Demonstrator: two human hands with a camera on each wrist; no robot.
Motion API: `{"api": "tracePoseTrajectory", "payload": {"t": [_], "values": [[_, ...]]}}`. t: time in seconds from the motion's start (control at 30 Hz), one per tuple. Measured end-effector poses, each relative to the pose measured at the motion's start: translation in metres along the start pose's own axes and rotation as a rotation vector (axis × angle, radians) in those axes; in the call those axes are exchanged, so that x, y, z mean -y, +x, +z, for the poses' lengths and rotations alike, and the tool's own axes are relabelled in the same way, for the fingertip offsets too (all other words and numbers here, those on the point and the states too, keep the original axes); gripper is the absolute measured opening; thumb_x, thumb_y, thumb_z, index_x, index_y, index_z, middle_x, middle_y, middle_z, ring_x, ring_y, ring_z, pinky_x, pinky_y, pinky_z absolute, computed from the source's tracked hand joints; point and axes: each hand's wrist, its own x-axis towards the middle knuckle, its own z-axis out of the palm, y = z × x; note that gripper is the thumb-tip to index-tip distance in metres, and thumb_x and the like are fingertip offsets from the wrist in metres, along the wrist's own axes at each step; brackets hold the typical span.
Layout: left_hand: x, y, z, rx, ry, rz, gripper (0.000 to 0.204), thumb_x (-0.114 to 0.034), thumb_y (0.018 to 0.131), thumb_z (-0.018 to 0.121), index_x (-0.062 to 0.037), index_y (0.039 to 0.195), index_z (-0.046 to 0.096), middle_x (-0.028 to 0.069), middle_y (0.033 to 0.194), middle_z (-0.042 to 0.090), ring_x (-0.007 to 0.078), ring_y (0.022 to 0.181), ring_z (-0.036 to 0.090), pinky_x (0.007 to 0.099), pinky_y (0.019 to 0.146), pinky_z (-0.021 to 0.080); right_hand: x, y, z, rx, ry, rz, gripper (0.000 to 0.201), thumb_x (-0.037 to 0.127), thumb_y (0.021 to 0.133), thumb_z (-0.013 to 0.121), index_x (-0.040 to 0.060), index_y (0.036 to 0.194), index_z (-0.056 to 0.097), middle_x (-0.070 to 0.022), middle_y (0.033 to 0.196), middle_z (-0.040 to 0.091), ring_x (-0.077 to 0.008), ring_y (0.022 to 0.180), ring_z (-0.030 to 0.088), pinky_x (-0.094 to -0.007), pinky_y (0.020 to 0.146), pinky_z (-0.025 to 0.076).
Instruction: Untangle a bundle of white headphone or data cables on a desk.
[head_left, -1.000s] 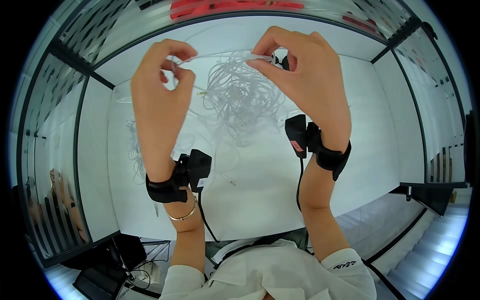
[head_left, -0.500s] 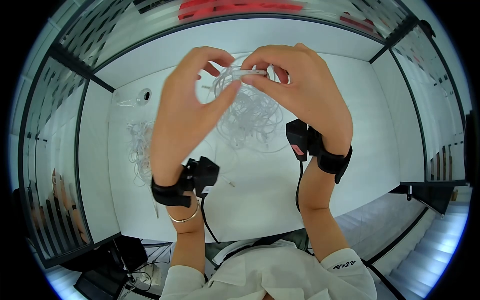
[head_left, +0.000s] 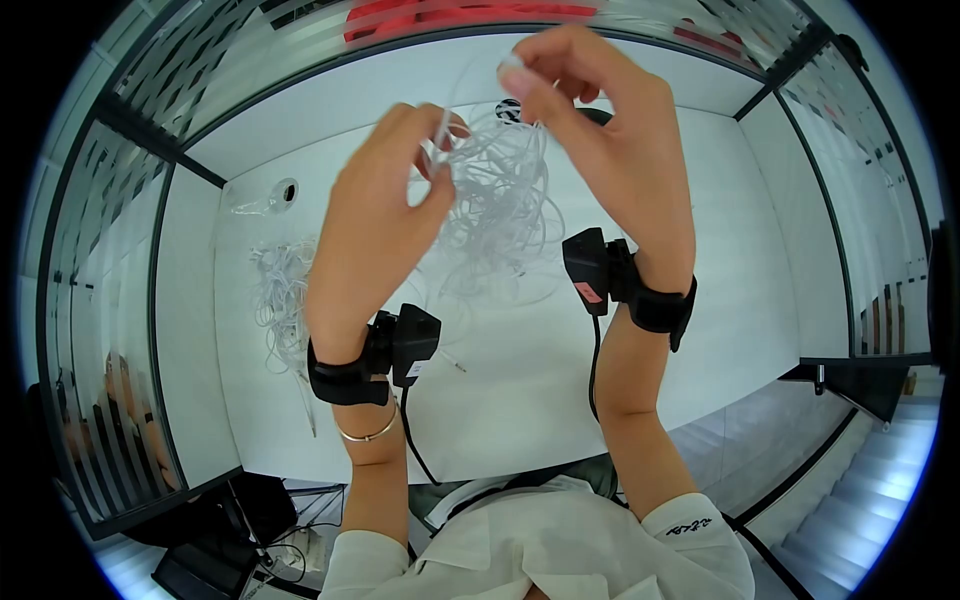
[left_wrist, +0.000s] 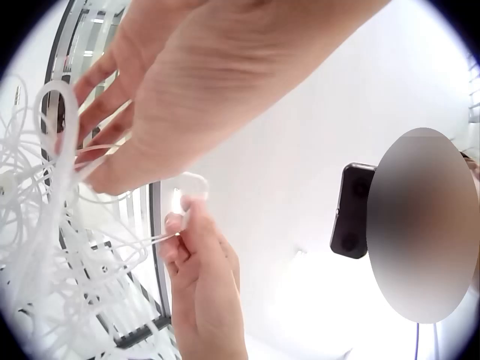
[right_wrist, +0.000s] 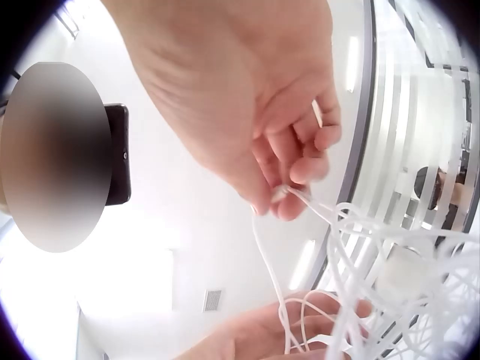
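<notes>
A tangle of thin white cables (head_left: 500,200) lies at the back middle of the white table in the head view. Thumb and forefinger of the right hand (head_left: 625,130) pinch a small white piece of cable above and right of the tangle; the right wrist view shows the pinched cable (right_wrist: 259,240) trailing down. The left hand (head_left: 375,205), at the tangle's left edge, has strands between its curved fingers and thumb. In the left wrist view, a thick white loop (left_wrist: 64,127) crosses the left hand's fingertips.
A second bundle of white cable (head_left: 283,290) lies on the table's left side. Behind it is a clear item with a dark round opening (head_left: 288,192). A small cable end (head_left: 455,362) rests near the middle. Low white walls with dark frames enclose the table (head_left: 520,420).
The hands came together over the tangle, then the right hand rose up and away with its pinched piece. The left hand has moved right since the earliest frame and now holds strands.
</notes>
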Motion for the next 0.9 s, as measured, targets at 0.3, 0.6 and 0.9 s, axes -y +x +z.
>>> {"api": "tracePoseTrajectory", "payload": {"t": [0.3, 0.6, 0.9], "values": [[0.022, 0.001, -0.027, 0.035, -0.114, -0.138, 0.012, -0.014, 0.084, 0.062, -0.0027, 0.09, 0.061, 0.0026, 0.079, 0.062, 0.0135, 0.07, 0.055, 0.0266, 0.073, 0.041, -0.018, 0.011, -0.01, -0.546, 0.393, 0.008, 0.02, 0.022, 0.097, 0.049, 0.0027, 0.099, 0.056, -0.0038, 0.068, 0.059, -0.0059, 0.059, 0.05, -0.0179, 0.055, 0.037], [0.028, 0.005, -0.037, -0.515, 0.163, 0.062, 0.01, -0.013, 0.085, 0.062, -0.0037, 0.088, 0.064, 0.0027, 0.08, 0.064, 0.0142, 0.076, 0.06, 0.0275, 0.076, 0.042, -0.031, 0.0, -0.004, -0.06, -0.002, 0.186, 0.028, 0.026, 0.086, 0.066, 0.0057, 0.077, 0.049, 0.0056, 0.063, 0.033, -0.005, 0.057, 0.027, -0.0217, 0.05, 0.022], [0.041, -0.01, -0.053, 0.151, -0.24, -0.301, 0.023, -0.016, 0.091, 0.052, 0.0031, 0.1, 0.06, 0.0106, 0.094, 0.064, 0.0175, 0.079, 0.059, 0.028, 0.078, 0.044, -0.023, 0.007, -0.004, -0.311, 0.278, 0.119, 0.032, 0.027, 0.092, 0.054, 0.0029, 0.071, 0.055, 0.0, 0.058, 0.049, -0.008, 0.055, 0.043, -0.0227, 0.056, 0.034]]}}
